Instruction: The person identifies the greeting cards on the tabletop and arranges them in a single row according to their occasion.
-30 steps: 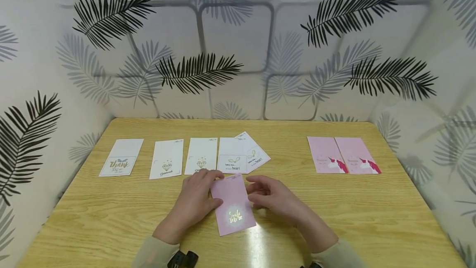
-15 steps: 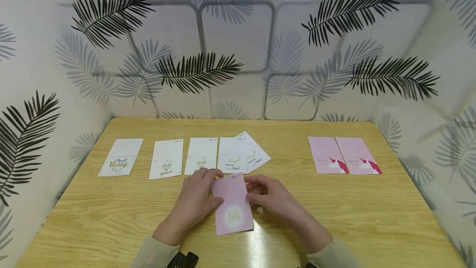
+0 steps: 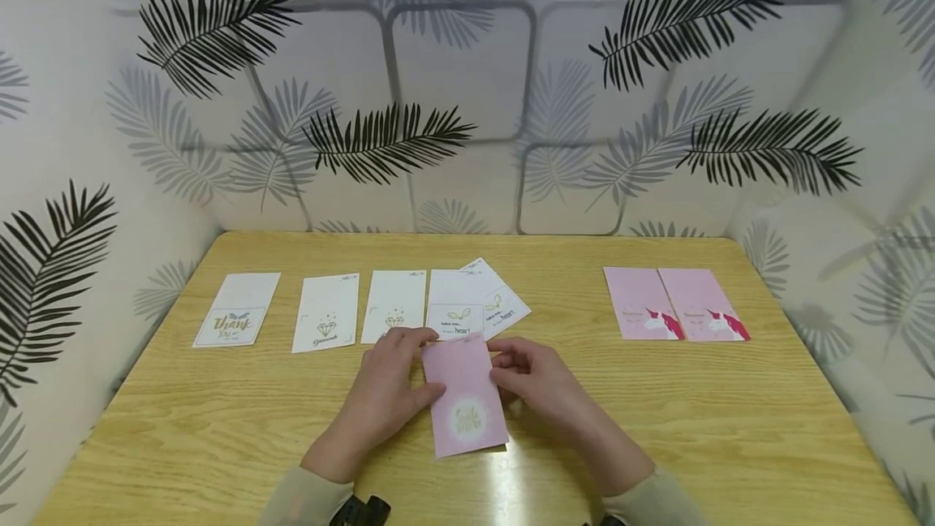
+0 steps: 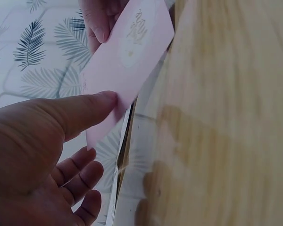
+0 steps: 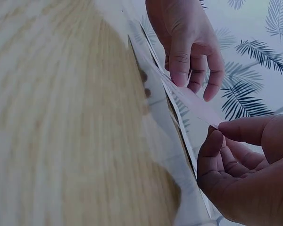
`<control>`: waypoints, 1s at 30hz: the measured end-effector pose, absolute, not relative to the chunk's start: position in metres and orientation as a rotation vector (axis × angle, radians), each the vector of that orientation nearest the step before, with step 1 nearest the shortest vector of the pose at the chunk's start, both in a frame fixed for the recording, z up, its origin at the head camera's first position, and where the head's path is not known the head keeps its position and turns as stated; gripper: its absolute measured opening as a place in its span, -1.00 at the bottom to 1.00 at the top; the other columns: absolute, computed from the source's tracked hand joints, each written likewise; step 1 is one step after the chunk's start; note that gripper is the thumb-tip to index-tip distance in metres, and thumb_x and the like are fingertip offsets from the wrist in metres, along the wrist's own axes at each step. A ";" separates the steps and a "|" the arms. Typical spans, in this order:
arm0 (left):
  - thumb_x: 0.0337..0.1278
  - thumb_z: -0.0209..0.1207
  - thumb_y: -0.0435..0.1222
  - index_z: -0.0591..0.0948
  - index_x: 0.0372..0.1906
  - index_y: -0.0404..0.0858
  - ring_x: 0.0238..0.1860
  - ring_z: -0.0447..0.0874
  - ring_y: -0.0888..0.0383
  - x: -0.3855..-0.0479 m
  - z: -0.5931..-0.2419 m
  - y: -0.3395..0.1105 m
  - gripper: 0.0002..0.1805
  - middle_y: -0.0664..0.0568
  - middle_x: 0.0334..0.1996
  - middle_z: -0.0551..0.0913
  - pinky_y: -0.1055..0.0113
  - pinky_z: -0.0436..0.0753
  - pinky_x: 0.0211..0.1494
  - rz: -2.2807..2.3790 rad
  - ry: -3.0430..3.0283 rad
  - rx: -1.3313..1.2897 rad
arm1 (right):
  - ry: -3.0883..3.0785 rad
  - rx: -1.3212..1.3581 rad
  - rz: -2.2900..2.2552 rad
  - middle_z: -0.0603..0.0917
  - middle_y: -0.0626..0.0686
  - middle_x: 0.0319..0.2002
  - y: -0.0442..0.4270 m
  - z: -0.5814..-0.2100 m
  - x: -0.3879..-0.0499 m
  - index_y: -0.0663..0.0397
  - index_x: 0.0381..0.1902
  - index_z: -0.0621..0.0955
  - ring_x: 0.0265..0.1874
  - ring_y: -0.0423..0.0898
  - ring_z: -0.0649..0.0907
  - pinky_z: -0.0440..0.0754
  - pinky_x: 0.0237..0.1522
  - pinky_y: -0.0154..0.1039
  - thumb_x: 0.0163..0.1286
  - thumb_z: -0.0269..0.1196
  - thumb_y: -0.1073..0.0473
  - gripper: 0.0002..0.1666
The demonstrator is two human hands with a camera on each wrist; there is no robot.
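Note:
A pink card [image 3: 465, 392] with gold lettering in a pale round patch is held at the table's front middle, tilted slightly. My left hand [image 3: 390, 384] holds its left side, thumb on the face and fingers at the upper left edge. In the left wrist view, the left thumb [image 4: 92, 106] lies across the pink card [image 4: 127, 61], fingertips by its edge. My right hand [image 3: 544, 380] pinches the right edge. The right wrist view shows the right hand [image 5: 250, 165] with thumb and index finger meeting on that edge. A dark line under the card's lower edge may be shadow.
Behind the hands lie a white "Thank You" card [image 3: 244, 291], two white diamond cards [image 3: 329, 295] and two overlapping white winged cards [image 3: 453, 291]. Two pink unicorn cards [image 3: 643, 295] lie at the back right of the wooden table [image 3: 694, 412]. A leaf-patterned backdrop [image 3: 467, 193] stands behind.
The pink card has shifted slightly right. My right fingers, beside its edge a second ago, now pinch that edge. The left hand has hardly moved.

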State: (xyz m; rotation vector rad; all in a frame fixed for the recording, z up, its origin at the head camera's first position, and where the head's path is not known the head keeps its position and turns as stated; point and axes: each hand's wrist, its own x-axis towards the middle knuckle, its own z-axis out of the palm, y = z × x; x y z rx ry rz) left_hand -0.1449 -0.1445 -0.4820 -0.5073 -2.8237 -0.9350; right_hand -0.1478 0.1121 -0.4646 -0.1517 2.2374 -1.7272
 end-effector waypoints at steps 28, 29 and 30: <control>0.43 0.44 -0.28 0.68 0.08 -0.20 -0.11 0.58 0.07 -0.158 -0.465 -0.079 -0.75 0.08 -0.11 0.73 0.12 0.60 0.00 -1.073 -2.743 -0.449 | 2.092 0.088 -2.003 0.72 0.10 -0.01 0.164 -0.442 -0.169 0.34 0.32 0.53 -0.05 -0.09 0.67 0.72 0.09 -0.24 0.65 0.28 0.30 -0.61; 0.44 0.44 -0.27 0.69 0.08 -0.19 -0.11 0.59 0.07 -0.159 -0.464 -0.076 -0.76 0.08 -0.11 0.73 0.12 0.60 0.01 -1.072 -2.744 -0.446 | 2.094 0.095 -2.007 0.71 0.09 -0.02 0.167 -0.441 -0.170 0.34 0.31 0.53 -0.05 -0.09 0.67 0.72 0.08 -0.24 0.66 0.28 0.29 -0.62; 0.45 0.43 -0.27 0.69 0.09 -0.19 -0.10 0.59 0.06 -0.160 -0.463 -0.073 -0.76 0.08 -0.10 0.73 0.12 0.60 0.02 -1.074 -2.746 -0.441 | 2.100 0.101 -2.009 0.71 0.08 -0.03 0.169 -0.441 -0.171 0.34 0.30 0.52 -0.05 -0.09 0.66 0.72 0.08 -0.25 0.66 0.28 0.29 -0.62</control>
